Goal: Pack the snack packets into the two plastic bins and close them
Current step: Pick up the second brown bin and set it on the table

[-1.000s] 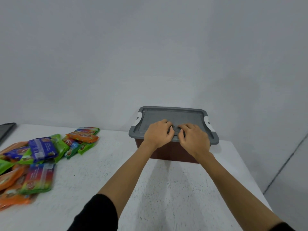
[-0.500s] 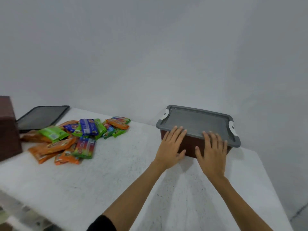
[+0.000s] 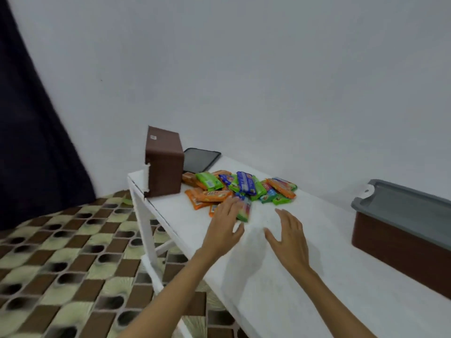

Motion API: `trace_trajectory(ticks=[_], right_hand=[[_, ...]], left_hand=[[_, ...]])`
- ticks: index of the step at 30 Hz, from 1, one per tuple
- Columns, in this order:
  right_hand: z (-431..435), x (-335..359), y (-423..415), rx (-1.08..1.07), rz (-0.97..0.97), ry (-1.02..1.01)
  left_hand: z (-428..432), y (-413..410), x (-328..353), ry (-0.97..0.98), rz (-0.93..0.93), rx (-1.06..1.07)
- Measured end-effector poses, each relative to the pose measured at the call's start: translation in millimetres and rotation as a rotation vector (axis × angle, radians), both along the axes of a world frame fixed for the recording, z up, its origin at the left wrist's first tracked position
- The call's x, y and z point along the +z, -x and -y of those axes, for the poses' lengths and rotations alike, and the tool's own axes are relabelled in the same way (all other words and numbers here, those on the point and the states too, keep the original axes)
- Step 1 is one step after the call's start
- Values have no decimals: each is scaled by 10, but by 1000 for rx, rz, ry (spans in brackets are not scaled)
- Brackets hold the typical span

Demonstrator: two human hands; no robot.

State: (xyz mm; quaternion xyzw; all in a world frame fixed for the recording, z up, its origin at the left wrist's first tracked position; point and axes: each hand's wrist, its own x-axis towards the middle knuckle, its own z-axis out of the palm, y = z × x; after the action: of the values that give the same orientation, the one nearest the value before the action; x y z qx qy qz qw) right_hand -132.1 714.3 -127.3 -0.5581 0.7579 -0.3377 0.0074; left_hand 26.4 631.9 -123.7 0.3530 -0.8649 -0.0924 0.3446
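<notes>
A heap of orange, green and blue snack packets [image 3: 240, 190] lies on the white table [image 3: 305, 276]. A brown bin [image 3: 164, 164] stands on its side at the table's left end, its opening turned away from the heap. Its dark grey lid [image 3: 201, 159] lies flat behind it. At the right edge sits a second brown bin [image 3: 400, 250] with its grey lid [image 3: 412, 204] on. My left hand [image 3: 225, 228] hovers with fingers spread at the near edge of the heap, covering part of a packet. My right hand [image 3: 288, 236] is spread above bare table, holding nothing.
A grey wall runs behind the table. A dark curtain [image 3: 31, 142] hangs at the left. Brown and cream patterned floor [image 3: 61, 264] lies below the table's left end, where the white legs [image 3: 146, 230] show.
Both hands left the closed bin on the right and moved left toward the packet heap. The view swung left, bringing the tipped bin, curtain and floor into sight.
</notes>
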Motion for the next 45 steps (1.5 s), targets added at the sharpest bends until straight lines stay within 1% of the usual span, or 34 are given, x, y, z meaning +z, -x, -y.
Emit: trace_trajectory(ticks=[3,6,12,16,19,22,26,28,30,33,36,42,45], right_hand=[[487,108,-399,124,-13,7],[1022,266,-801,198,-17,19],[2117,658,-1452,332,-56,108],[2699,870,-1623,377,-63,123],[3038,967,-1652,381,-55,71],[3339,1023,-1637,411,-2,30],[3713,963,-1625,463,98,-71],[3846,888,-1637,475,185,-139],[3921,808,-1666,483,353,-168],[4006,741,-1694,455,517,-117],[3983,737,-1729,443,592,-88],[3701,789,-1823,461,736,68],[3518,975,-1825,445,733,150]], left_hand=[[360,-602,127,11,-47,143],[742,-1113,317,63,-55,265],[1643,-1818,785,137,-25,391],[2101,-1923,971,74,1,430],[2342,-1856,1055,-2,-7,445],[2569,-1747,1105,-85,2,501],[2793,-1591,1145,-212,53,517],[2857,-1538,1139,-307,34,515],[2902,-1515,1111,-373,7,521],[2909,-1489,1076,-405,-67,527],[2847,-1496,1043,-367,-126,523],[2676,-1596,1154,-258,-134,445],[2525,-1571,1341,-178,-143,405]])
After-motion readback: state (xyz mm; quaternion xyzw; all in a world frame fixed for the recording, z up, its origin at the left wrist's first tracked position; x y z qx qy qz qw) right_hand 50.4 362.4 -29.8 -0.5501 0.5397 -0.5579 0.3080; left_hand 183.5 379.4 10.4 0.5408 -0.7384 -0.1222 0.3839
